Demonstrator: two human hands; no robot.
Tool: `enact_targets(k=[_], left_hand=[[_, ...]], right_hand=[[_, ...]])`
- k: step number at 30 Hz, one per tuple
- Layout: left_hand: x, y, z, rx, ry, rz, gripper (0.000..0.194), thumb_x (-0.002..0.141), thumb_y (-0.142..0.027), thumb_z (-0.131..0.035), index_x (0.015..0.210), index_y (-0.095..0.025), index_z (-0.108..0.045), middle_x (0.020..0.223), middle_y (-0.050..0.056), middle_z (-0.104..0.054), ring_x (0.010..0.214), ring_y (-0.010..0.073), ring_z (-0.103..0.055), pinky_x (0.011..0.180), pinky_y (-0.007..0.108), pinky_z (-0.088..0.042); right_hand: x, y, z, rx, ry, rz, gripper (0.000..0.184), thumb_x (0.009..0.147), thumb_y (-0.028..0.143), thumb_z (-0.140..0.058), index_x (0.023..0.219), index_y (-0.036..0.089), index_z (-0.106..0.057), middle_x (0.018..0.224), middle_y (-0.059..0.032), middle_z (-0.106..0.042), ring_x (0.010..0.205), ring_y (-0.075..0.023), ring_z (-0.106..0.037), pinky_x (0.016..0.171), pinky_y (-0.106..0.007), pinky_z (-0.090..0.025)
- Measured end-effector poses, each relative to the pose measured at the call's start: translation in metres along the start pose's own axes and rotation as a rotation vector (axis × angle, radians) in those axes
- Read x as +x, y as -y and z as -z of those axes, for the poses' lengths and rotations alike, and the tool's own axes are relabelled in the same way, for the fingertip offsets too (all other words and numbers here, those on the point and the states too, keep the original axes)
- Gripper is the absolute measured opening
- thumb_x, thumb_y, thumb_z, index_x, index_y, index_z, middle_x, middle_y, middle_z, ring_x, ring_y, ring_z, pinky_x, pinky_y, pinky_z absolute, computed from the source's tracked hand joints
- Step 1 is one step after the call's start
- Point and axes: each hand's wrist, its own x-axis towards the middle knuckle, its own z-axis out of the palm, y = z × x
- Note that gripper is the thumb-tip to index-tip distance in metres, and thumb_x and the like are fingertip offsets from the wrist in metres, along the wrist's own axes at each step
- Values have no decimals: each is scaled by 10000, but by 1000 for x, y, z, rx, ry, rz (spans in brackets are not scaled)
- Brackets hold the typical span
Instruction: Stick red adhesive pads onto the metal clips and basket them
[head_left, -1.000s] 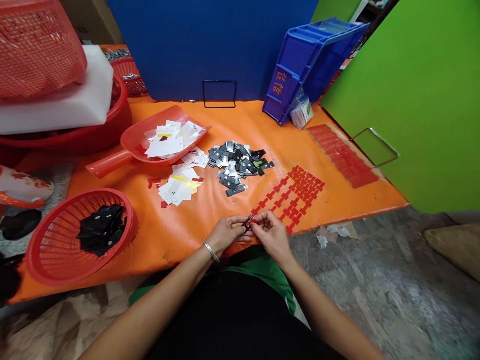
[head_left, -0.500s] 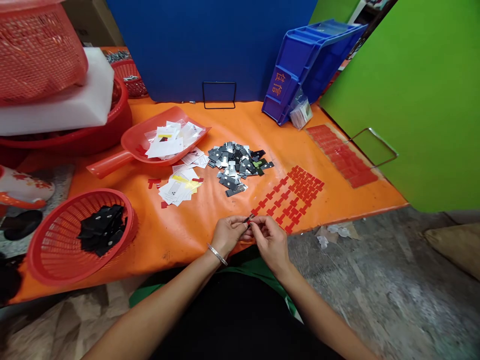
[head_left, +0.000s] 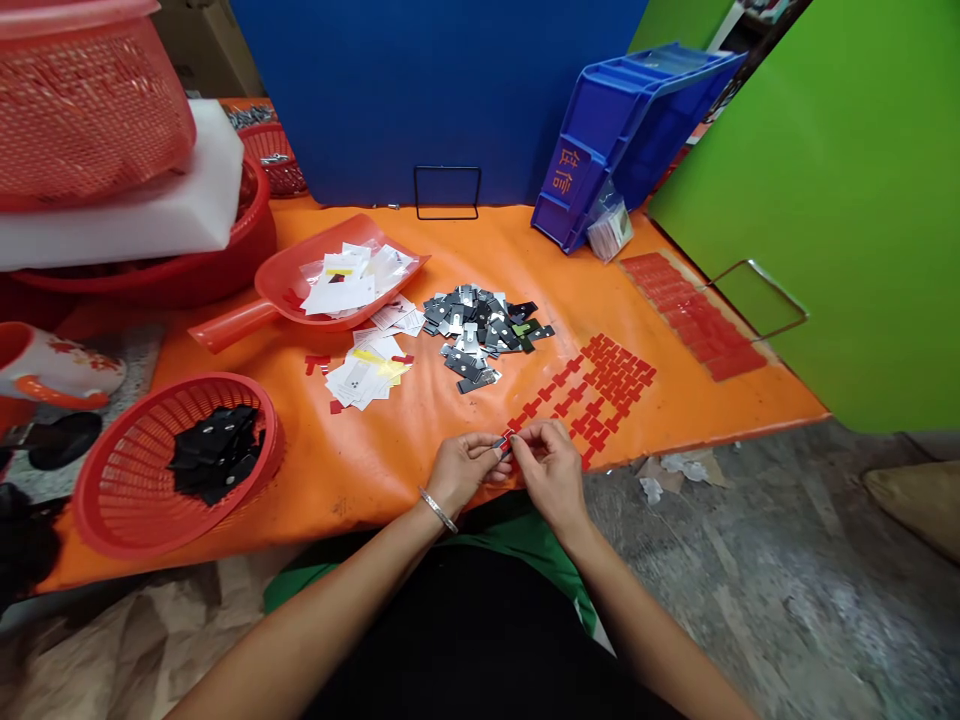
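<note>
Pinched by my left hand, nearer me than the heap, a plate meets my right hand, its hold unclear.

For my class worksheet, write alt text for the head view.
Left hand holds a dark-and-red piece over an orange table, right hand touching the piece. Beyond lie piled metal plates, rows of red cutouts and a red scoop holding papers.
</note>
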Motion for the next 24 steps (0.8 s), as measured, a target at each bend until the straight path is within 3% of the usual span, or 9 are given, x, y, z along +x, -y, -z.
enact_targets(k=[8, 13, 15, 17, 19, 20, 24], left_hand=[[0, 2, 2, -2, 32, -2, 247, 633, -232, -776, 790, -82, -656, 624, 59, -685, 549, 114, -641, 617, 233, -539], [-1, 4, 4, -5, 55, -59, 356, 596, -305, -791, 834, -71, -668, 653, 67, -691, 577, 126, -648, 647, 252, -542], [-2, 5, 5, -14, 44, -81, 384, 577, -329, -797, 833, -72, -670, 653, 65, -693, 576, 129, -647, 643, 256, -541], [-4, 5, 6, -26, 36, -96, 402, 562, -343, -800, 835, -78, -672, 671, 66, -699, 580, 132, -648, 637, 257, -540], [-5, 6, 5, -36, 34, -112, 410, 557, -355, -799, 837, -81, -674, 676, 66, -702, 586, 134, -648, 632, 253, -537], [-6, 6, 5, -40, 34, -122, 411, 559, -359, -796, 838, -83, -675, 673, 64, -701, 589, 134, -649, 633, 251, -535], [-10, 8, 1, -42, 22, -168, 380, 574, -353, -784, 830, -94, -678, 661, 50, -699, 582, 136, -647, 634, 255, -535]], right_hand=[[1, 0, 0, -34, 4, -19, 121, 807, 254, -556, 704, 192, -540, 770, -23, -520, 640, -139, -544, 576, -266, -484], [-4, 4, 0, -208, 19, 49, 134, 842, 301, -527, 767, 191, -538, 834, -37, -528, 602, -129, -529, 585, -284, -460], [-6, 4, 1, -259, -6, 61, 144, 848, 330, -518, 870, 189, -541, 879, -50, -537, 602, -134, -523, 578, -293, -448], [-5, 2, 2, -253, -42, 27, 317, 811, 370, -568, 1059, 182, -501, 915, -56, -540, 574, -132, -506, 545, -292, -435], [-1, -2, 5, -172, -43, -49, 544, 750, 409, -638, 1194, 179, -423, 913, -45, -541, 511, -111, -467, 502, -281, -420], [1, -4, 6, -102, -9, -92, 572, 730, 428, -656, 1193, 181, -428, 889, -34, -545, 482, -100, -446, 483, -272, -412], [6, -6, 7, 284, 235, -223, 333, 742, 478, -640, 887, 183, -583, 766, -18, -589, 520, -117, -509, 493, -257, -433]])
